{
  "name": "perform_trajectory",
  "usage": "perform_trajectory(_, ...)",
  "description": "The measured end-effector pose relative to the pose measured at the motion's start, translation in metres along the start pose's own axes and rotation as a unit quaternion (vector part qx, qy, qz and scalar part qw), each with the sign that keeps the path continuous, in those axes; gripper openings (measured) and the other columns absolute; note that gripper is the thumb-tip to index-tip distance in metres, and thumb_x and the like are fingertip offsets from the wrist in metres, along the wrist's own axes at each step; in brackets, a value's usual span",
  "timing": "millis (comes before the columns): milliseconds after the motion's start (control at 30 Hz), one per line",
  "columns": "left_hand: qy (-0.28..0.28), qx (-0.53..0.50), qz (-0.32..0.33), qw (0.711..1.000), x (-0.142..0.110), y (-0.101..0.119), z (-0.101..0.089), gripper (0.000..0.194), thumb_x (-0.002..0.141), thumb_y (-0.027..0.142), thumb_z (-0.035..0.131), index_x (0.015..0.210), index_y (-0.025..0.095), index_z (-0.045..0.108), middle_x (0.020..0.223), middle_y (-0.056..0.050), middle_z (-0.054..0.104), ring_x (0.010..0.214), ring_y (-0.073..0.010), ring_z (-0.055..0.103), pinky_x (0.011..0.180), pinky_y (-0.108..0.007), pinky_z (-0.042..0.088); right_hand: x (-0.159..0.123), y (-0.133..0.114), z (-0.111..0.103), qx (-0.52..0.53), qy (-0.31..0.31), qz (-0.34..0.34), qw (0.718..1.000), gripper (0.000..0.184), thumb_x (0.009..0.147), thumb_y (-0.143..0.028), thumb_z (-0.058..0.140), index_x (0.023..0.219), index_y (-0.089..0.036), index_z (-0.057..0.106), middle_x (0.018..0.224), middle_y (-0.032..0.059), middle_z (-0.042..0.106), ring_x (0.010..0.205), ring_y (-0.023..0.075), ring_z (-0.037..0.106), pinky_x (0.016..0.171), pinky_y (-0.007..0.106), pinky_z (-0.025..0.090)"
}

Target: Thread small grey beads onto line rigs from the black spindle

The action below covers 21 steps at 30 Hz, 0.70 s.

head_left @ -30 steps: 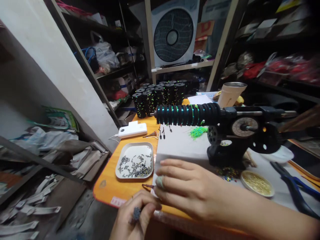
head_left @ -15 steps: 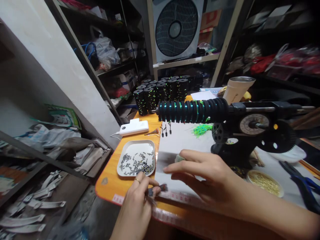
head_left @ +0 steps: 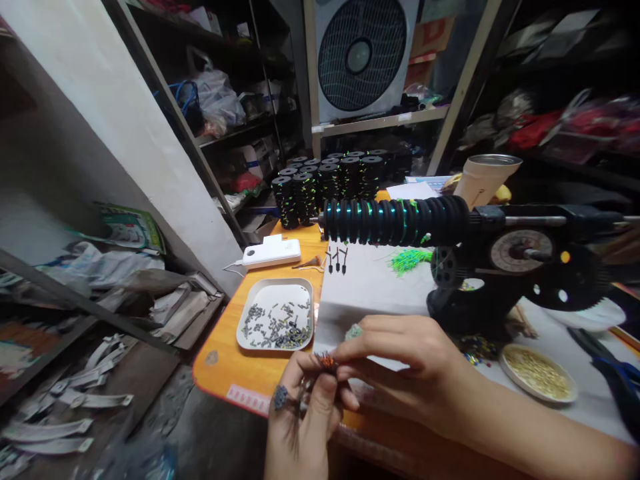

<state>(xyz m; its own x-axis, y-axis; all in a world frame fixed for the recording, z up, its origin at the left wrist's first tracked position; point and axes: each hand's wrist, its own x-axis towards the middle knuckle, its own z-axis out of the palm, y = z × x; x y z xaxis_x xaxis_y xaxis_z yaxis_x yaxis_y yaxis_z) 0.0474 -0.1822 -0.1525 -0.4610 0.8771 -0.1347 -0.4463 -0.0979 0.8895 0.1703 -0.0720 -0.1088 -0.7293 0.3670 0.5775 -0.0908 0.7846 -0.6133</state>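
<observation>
My left hand is closed at the near edge of the orange table, pinching a small orange-red tuft between thumb and fingers. My right hand meets it from the right, its thumb and forefinger pinched on the same tuft. Both hands hover over the near edge of a white sheet. Just left of them lies a white tray scattered with several small grey pieces. Behind the hands stands a black winding machine whose shaft carries a row of black spools with green thread.
Stacks of black spools stand at the table's far edge. A white power bank, three small dark pieces, a green tuft, a paper cup, a small dish of gold bits and pliers lie around. Cluttered shelves to the left.
My left hand rose from below the table edge to the sheet's near edge. My right hand lifted off the sheet and came to pinch the tuft with it.
</observation>
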Motion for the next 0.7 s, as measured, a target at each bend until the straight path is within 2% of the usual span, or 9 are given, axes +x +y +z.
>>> perform_trajectory(100,0.009,0.0,0.028,1.0,0.0,-0.001,0.001,0.027,0.078,0.043,0.074,0.077,0.018,0.064,0.063,0.002,0.062,0.053,-0.0045,0.05,0.05,-0.012,0.038,0.0,0.0,-0.004,-0.098,-0.048,-0.021,0.994,0.011,0.092,-0.016,0.058,0.094,-0.015,0.069,0.073,0.0022,0.057,0.062,0.0116,0.05,0.054,0.021,0.037)
perform_trajectory(167,0.026,-0.001,0.04,0.999,0.0,-0.002,0.001,0.027,0.077,0.043,0.075,0.075,0.018,0.064,0.063,0.001,0.062,0.06,-0.007,0.056,0.054,-0.013,0.042,0.001,-0.004,-0.007,-0.118,-0.048,-0.004,0.992,0.015,0.095,-0.014,0.05,0.091,-0.013,0.064,0.077,0.0037,0.055,0.065,0.0125,0.048,0.057,0.023,0.038)
perform_trajectory(267,0.047,-0.007,0.031,0.998,-0.001,-0.004,0.003,0.029,0.075,0.045,0.076,0.075,0.019,0.066,0.065,0.001,0.061,0.062,-0.0074,0.055,0.057,-0.013,0.043,0.005,-0.01,-0.009,-0.038,-0.016,0.036,0.998,0.012,0.095,-0.012,0.049,0.091,-0.012,0.06,0.079,0.0033,0.056,0.067,0.0104,0.05,0.061,0.021,0.04)
perform_trajectory(367,0.051,0.017,0.036,0.998,-0.003,-0.005,0.005,0.029,0.077,0.049,0.072,0.076,0.02,0.065,0.062,0.004,0.057,0.054,-0.0065,0.048,0.053,-0.013,0.042,0.006,-0.014,-0.009,0.023,-0.019,0.056,0.998,0.01,0.093,-0.012,0.057,0.091,-0.014,0.066,0.075,0.0006,0.059,0.066,0.008,0.052,0.061,0.017,0.04)
perform_trajectory(467,0.053,0.102,0.089,0.989,-0.004,-0.005,0.007,0.028,0.082,0.048,0.067,0.074,0.022,0.062,0.062,0.004,0.056,0.057,-0.0089,0.05,0.055,-0.015,0.043,0.006,-0.013,-0.006,0.018,-0.017,0.041,0.999,0.011,0.09,-0.013,0.063,0.091,-0.017,0.073,0.071,0.0003,0.058,0.064,0.0084,0.052,0.057,0.017,0.038)
perform_trajectory(567,0.039,0.182,0.153,0.971,-0.005,-0.004,0.008,0.024,0.087,0.042,0.063,0.073,0.023,0.062,0.067,0.003,0.058,0.063,-0.0104,0.054,0.063,-0.017,0.045,0.005,-0.013,-0.003,0.003,-0.008,0.047,0.999,0.011,0.088,-0.011,0.061,0.086,-0.014,0.071,0.071,0.0015,0.058,0.064,0.0092,0.051,0.056,0.018,0.038)
perform_trajectory(633,0.031,0.177,0.155,0.972,-0.006,-0.004,0.009,0.02,0.086,0.043,0.064,0.08,0.023,0.065,0.073,0.002,0.063,0.067,-0.0118,0.058,0.065,-0.018,0.047,0.005,-0.016,-0.002,0.007,-0.008,0.062,0.998,0.011,0.087,-0.008,0.058,0.083,-0.012,0.068,0.072,0.0018,0.059,0.064,0.009,0.051,0.058,0.018,0.04)
perform_trajectory(700,0.036,0.146,0.13,0.98,-0.007,-0.005,0.01,0.02,0.081,0.042,0.07,0.087,0.023,0.066,0.075,0.001,0.065,0.068,-0.0126,0.06,0.061,-0.019,0.047,0.004,-0.018,-0.001,0.016,-0.007,0.072,0.997,0.01,0.086,-0.008,0.057,0.081,-0.012,0.064,0.072,0.0011,0.059,0.063,0.0085,0.051,0.058,0.018,0.04)
